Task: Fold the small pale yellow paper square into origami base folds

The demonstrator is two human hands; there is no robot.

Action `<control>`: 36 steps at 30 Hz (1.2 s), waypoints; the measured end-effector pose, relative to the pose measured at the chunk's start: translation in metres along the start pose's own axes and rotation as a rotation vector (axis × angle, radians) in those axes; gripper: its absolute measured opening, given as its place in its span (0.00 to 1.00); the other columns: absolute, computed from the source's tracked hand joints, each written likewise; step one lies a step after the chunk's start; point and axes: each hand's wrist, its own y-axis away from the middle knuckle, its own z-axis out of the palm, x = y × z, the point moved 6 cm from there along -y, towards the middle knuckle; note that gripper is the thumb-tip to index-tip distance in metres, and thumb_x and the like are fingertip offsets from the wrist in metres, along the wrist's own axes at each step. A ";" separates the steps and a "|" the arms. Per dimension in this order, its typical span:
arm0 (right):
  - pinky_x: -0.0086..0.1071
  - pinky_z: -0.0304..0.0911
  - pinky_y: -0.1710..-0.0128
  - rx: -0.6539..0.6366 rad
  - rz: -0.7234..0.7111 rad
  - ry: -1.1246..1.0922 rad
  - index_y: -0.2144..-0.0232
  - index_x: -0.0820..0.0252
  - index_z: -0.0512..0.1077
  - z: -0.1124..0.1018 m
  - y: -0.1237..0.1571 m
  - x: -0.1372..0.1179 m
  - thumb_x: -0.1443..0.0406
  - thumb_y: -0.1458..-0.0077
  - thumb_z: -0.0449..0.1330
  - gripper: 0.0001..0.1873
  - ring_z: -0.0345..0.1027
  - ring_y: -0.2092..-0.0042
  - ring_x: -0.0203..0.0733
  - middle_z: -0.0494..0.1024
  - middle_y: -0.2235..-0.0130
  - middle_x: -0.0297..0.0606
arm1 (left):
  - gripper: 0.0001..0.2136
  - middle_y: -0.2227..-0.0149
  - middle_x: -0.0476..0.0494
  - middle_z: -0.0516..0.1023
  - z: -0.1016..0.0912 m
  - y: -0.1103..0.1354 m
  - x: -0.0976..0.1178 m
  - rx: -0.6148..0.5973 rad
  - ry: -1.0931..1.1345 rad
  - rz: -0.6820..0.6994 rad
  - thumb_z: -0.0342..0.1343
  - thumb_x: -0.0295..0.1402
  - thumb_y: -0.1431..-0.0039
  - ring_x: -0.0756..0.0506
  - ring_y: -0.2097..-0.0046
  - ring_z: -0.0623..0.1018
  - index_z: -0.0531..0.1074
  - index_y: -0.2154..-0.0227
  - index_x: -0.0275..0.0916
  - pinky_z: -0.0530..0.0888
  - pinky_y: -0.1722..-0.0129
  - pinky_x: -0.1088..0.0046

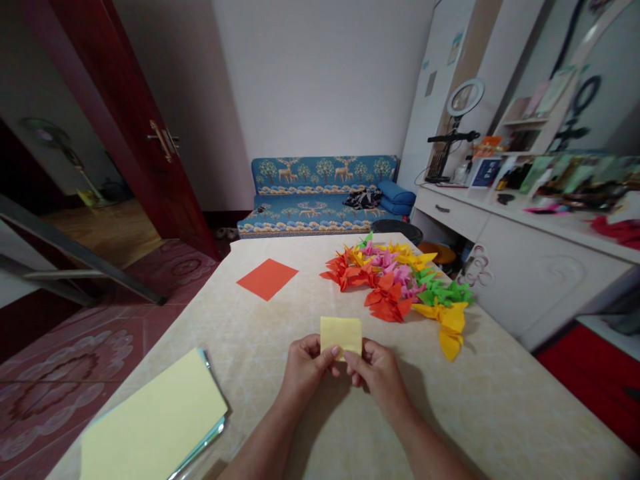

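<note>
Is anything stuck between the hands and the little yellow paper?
No, nothing visible. The left hand and right hand both hold the small yellow paper directly; the red sheet lies apart from them.

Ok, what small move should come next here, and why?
Probably pressing the yellow paper along its lower edge: the left hand and right hand both pinch it there, close together, while its upper part stands free of the fingers.
</note>
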 end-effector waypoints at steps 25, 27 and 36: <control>0.29 0.62 0.72 0.315 -0.321 0.128 0.66 0.59 0.67 -0.027 0.002 -0.012 0.62 0.53 0.62 0.11 0.67 0.69 0.39 0.72 0.67 0.37 | 0.15 0.81 0.48 0.72 -0.001 0.001 -0.005 0.040 -0.088 0.048 0.54 0.42 0.46 0.53 0.83 0.67 0.69 0.78 0.33 0.60 0.83 0.80; 0.29 0.63 0.72 0.316 -0.292 0.130 0.67 0.59 0.68 -0.027 0.002 -0.011 0.62 0.53 0.62 0.11 0.67 0.69 0.39 0.72 0.68 0.37 | 0.16 0.82 0.48 0.71 -0.002 0.001 -0.004 0.033 -0.116 0.065 0.53 0.42 0.45 0.53 0.83 0.67 0.70 0.79 0.33 0.60 0.82 0.79; 0.28 0.61 0.73 0.313 -0.285 0.103 0.70 0.59 0.68 -0.027 0.002 -0.012 0.62 0.53 0.62 0.08 0.66 0.70 0.39 0.70 0.71 0.34 | 0.17 0.83 0.49 0.69 -0.004 0.001 -0.001 0.047 -0.161 0.086 0.53 0.42 0.45 0.52 0.81 0.66 0.71 0.80 0.33 0.59 0.80 0.78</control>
